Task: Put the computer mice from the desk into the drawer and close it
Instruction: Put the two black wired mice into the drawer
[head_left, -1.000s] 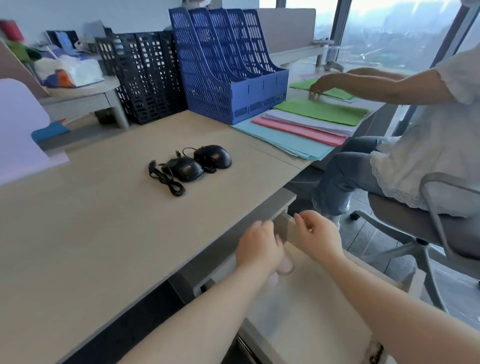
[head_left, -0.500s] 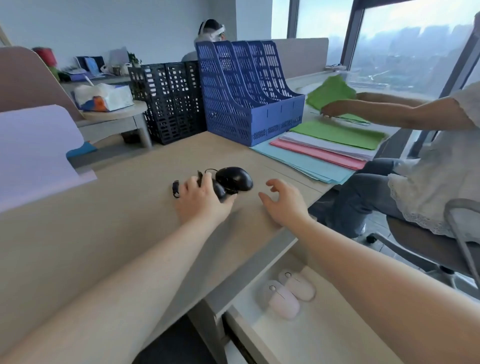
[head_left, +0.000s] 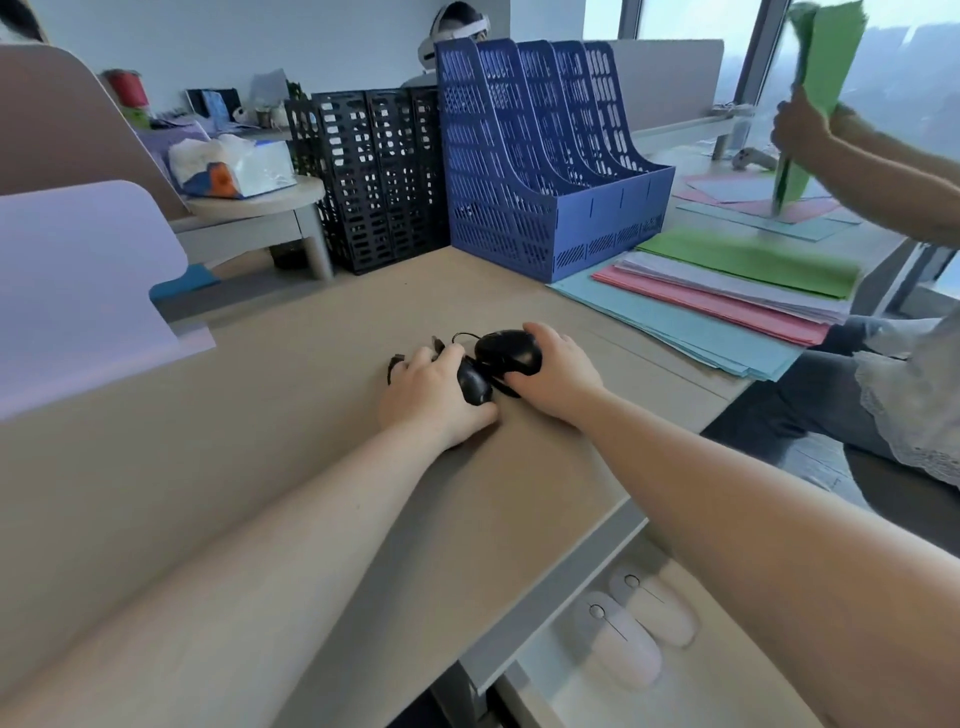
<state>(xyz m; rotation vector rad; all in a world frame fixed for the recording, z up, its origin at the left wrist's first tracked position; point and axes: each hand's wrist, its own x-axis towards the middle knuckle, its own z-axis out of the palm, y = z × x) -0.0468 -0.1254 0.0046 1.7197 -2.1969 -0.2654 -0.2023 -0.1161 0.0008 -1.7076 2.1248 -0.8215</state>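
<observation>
Two black wired mice lie side by side in the middle of the beige desk (head_left: 260, 493). My left hand (head_left: 428, 397) covers the left black mouse (head_left: 474, 384) and its bundled cable, fingers curled around it. My right hand (head_left: 558, 376) wraps the right black mouse (head_left: 506, 351) from its right side. Below the desk's front edge the drawer (head_left: 727, 670) stands open, and two pale pink mice (head_left: 621, 642) lie inside it next to each other.
A blue file rack (head_left: 550, 171) and a black one (head_left: 374, 176) stand at the back of the desk. Stacked coloured sheets (head_left: 717, 301) lie at the right. A seated person at the right lifts a green sheet (head_left: 815, 78). A lilac divider (head_left: 78, 286) stands at the left.
Both hands moved from the drawer up onto the desk. The left hand closed over the left black mouse, then the right hand reached in and closed on the right one.
</observation>
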